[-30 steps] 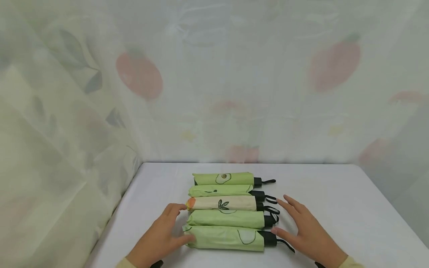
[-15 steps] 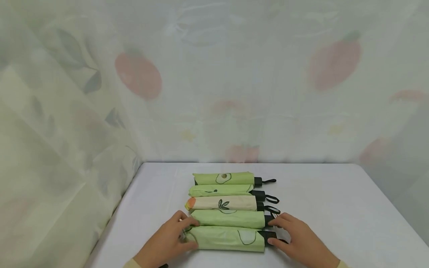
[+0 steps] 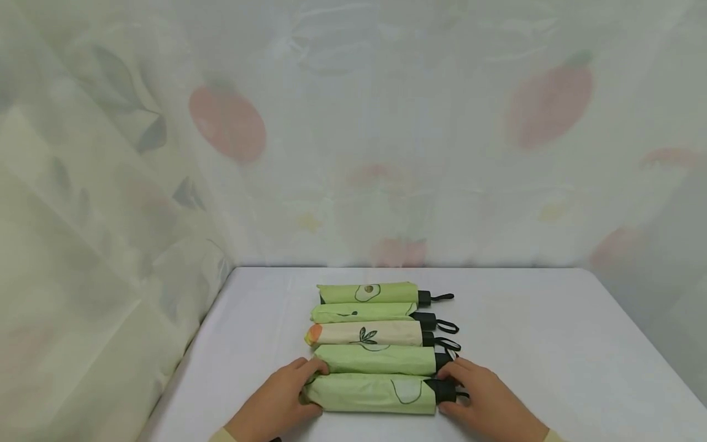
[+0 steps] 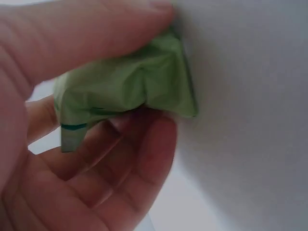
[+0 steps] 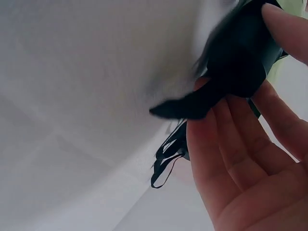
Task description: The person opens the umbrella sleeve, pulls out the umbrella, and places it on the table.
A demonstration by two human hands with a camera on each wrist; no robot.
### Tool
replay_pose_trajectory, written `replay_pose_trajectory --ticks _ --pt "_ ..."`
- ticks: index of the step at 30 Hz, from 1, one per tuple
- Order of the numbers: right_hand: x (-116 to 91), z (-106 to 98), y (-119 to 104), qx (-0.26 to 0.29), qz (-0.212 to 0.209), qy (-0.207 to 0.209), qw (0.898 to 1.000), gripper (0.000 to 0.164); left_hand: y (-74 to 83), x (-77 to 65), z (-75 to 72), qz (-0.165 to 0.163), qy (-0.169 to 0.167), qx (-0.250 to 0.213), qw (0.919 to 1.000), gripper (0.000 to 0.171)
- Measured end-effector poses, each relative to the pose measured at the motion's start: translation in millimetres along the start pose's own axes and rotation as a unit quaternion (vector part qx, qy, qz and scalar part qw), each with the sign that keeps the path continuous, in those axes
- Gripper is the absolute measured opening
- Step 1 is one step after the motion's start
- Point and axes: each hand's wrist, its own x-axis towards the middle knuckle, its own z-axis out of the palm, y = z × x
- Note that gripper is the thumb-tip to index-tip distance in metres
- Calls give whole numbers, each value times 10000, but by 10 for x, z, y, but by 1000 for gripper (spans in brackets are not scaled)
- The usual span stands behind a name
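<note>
White table [image 3: 552, 344] | hands [image 3: 280, 394] [image 3: 488, 398] grip both ends of nearest umbrella [image 3: 370, 393] | all five umbrellas [image 3: 331, 334]: head view only

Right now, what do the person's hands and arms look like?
The left hand and right hand are bare, with no gloves. At the bottom edge, a bit of pale yellow left sleeve and right sleeve shows. A small black bit peeks out by the left wrist, too cut off to tell what it is.
</note>
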Motion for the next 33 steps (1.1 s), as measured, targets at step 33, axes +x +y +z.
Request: replay_pose_trajectory --ticks 33 --pt "496 -665 -198 3500 984 165 9314 47 15 305 -688 -163 415 -3337 9416 63"
